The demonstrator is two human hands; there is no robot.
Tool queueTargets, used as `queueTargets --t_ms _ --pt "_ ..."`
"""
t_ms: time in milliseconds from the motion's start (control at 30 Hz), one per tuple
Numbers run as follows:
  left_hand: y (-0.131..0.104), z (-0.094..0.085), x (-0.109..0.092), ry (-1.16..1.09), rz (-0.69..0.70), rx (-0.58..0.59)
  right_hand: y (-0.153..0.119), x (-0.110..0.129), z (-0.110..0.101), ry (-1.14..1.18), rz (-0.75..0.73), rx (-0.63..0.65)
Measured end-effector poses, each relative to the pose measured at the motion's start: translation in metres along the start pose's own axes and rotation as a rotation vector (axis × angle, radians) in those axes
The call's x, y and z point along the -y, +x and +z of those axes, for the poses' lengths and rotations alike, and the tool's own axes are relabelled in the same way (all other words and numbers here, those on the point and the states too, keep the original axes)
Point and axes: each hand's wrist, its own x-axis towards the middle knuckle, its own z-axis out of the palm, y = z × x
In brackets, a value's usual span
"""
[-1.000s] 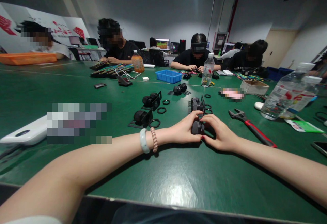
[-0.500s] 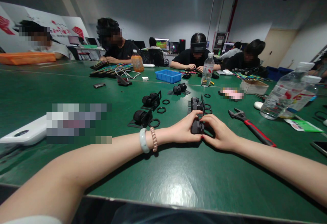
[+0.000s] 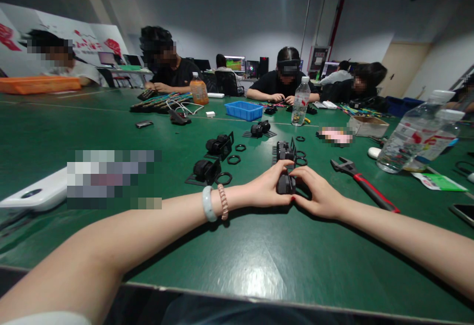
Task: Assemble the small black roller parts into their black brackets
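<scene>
A black plastic fitting (image 3: 286, 184) is low over the green table, pinched between both my hands. My left hand (image 3: 264, 189) grips its left side with thumb and fingers. From the right, my right hand (image 3: 319, 192) curls its fingertips against the same fitting. Just behind my fingers stands another black fitting with a flat bracket (image 3: 284, 151). More bracketed black fittings lie to the left, one near (image 3: 205, 171) and one farther back (image 3: 219, 145). A black ring nut (image 3: 234, 160) and several like it lie beside them. The inner faces of the held fitting are hidden.
An adjustable wrench (image 3: 365, 184) with red-black handle lies right of my hand. Water bottles (image 3: 409, 135) stand at right, another bottle (image 3: 300, 101) at centre. A blue tray (image 3: 244, 111) sits farther back. A white device (image 3: 40, 189) is at left. Several people work across the table (image 3: 237, 246).
My hands and the fitting hold nearly the same position. A co-worker at the far right has shifted their head slightly.
</scene>
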Motion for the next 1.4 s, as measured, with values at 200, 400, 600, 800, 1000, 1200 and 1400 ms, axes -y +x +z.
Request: queueTargets --t_ms 200,400,600,800,1000,1200,1400 --pt "-0.0003 0.0001 0.0003 -0.002 0.002 -0.004 -0.0009 0.0008 -0.0006 -0.003 0.014 0.014" --pt "-0.0001 0.0000 0.0002 0.006 -0.002 0.005 -0.0005 0.0005 -0.0007 0.000 0.016 0.017" --pt "0.0000 0.0005 0.0010 0.007 -0.009 0.002 -0.0009 0.0002 -0.0008 0.002 0.022 0.023" --pt "-0.0001 0.0010 0.0014 0.014 -0.006 0.000 -0.0006 0.0011 -0.0014 0.004 0.028 0.029" --pt "-0.0002 0.0015 0.0023 0.016 0.001 -0.006 -0.0006 0.0005 -0.0014 0.008 0.032 0.031" --pt "0.0000 0.0014 0.0018 -0.004 -0.004 -0.023 -0.0004 0.0002 -0.0014 0.004 0.036 0.029" --pt "0.0002 0.0016 0.0004 -0.004 -0.016 -0.025 -0.0005 0.0003 -0.0015 0.013 0.024 0.023"
